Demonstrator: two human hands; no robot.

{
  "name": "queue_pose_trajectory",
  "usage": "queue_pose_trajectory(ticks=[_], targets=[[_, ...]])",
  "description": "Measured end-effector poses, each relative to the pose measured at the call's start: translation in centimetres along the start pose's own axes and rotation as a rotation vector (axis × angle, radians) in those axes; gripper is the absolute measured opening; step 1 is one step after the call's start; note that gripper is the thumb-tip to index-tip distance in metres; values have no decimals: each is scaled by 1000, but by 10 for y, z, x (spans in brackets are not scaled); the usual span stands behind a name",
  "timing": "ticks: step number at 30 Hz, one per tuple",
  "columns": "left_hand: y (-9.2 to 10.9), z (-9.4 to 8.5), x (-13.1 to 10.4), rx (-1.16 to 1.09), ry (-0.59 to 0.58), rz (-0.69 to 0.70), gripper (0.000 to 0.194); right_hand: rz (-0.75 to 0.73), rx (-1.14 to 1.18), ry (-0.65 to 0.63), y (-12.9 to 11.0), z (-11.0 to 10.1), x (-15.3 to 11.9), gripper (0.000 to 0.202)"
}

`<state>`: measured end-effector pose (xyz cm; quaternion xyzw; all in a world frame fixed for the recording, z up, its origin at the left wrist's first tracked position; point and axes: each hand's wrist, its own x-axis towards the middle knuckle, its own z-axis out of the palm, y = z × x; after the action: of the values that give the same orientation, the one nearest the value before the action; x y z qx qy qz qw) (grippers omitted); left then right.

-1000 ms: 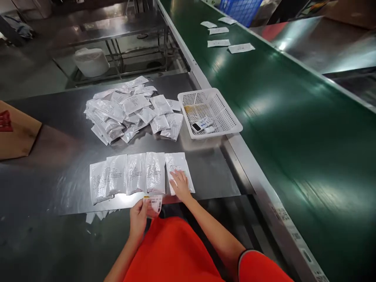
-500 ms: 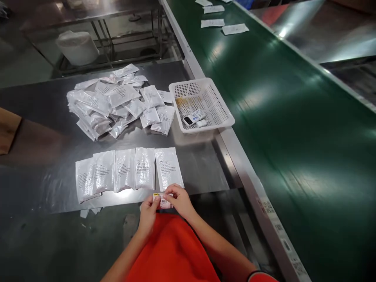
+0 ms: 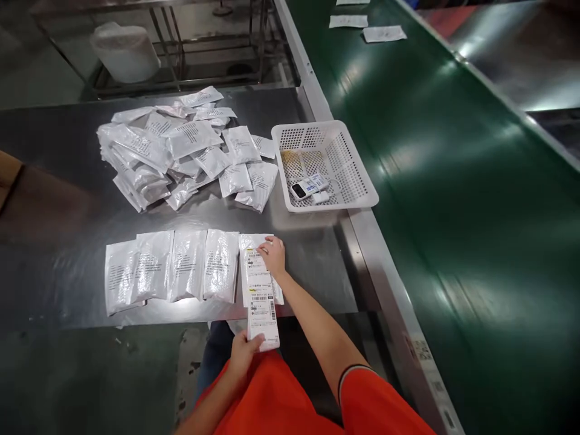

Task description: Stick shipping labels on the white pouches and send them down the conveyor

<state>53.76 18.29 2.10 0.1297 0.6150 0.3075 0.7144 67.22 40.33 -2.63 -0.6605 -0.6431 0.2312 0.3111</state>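
A long strip of printed labels [image 3: 260,302] stretches between my hands over the table's front edge. My left hand [image 3: 246,352] pinches its lower end close to my body. My right hand [image 3: 272,256] grips the upper end, above the rightmost white packet [image 3: 245,240], which the strip partly covers. To the left of it, several white bubble packets [image 3: 188,266] lie in a row, printed text facing up. Behind the row is a loose pile of similar packets [image 3: 190,138].
A white perforated basket [image 3: 356,163] holding a small white device [image 3: 309,186] rests at the table's right edge. The green conveyor [image 3: 435,181] carries packets at its far end. A cardboard box [image 3: 8,172] stands at far left.
The label strip, folded small before, is now stretched out. My right hand has moved up and forward over the rightmost packet, and my left hand has moved down towards my body.
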Motion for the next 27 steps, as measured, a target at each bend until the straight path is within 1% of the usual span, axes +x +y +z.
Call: queue_pose_trajectory(ticks=[2,3,5,6,7,8,10,11,13,15,17,20,22,25,26,27], targets=[[-9,-5,-8,96,-105,-48,47,-27,-39,-12,4,4,0,24],[-10,-7,-13,150,-161,-68,43,-26,-61,-8,5,6,-3,28],[-4,-12,-27,231,-248,-77,36,-13,-155,20,2,8,-14,42],[2,-15,-33,257,-272,-45,33,-27,-224,15,0,10,-21,50],[11,-19,-39,283,-287,12,32,-65,-299,-18,-3,12,-30,55],[20,-25,-44,322,-293,86,33,-122,-373,-78,-6,14,-38,58],[40,-39,-52,423,-254,240,34,-245,-466,-246,-10,17,-54,62],[49,-47,-54,468,-214,296,34,-280,-485,-316,-12,17,-60,64],[63,-65,-56,512,-122,351,35,-283,-479,-383,-15,16,-64,66],[71,-82,-56,513,-59,375,37,-235,-417,-387,-19,11,-62,64],[74,-94,-54,497,-40,382,39,-143,-293,-341,-29,4,-60,57],[75,-104,-52,492,-51,388,40,-17,-56,-276,-58,-5,-70,40],[75,-106,-53,518,-67,404,39,39,178,-313,-85,-7,-85,39],[71,-112,-55,534,-141,413,40,188,562,-439,-126,-4,-105,35],[69,-115,-54,533,-168,402,41,242,634,-466,-137,-3,-109,34],[68,-119,-53,535,-173,388,43,274,650,-475,-146,-3,-112,31]])
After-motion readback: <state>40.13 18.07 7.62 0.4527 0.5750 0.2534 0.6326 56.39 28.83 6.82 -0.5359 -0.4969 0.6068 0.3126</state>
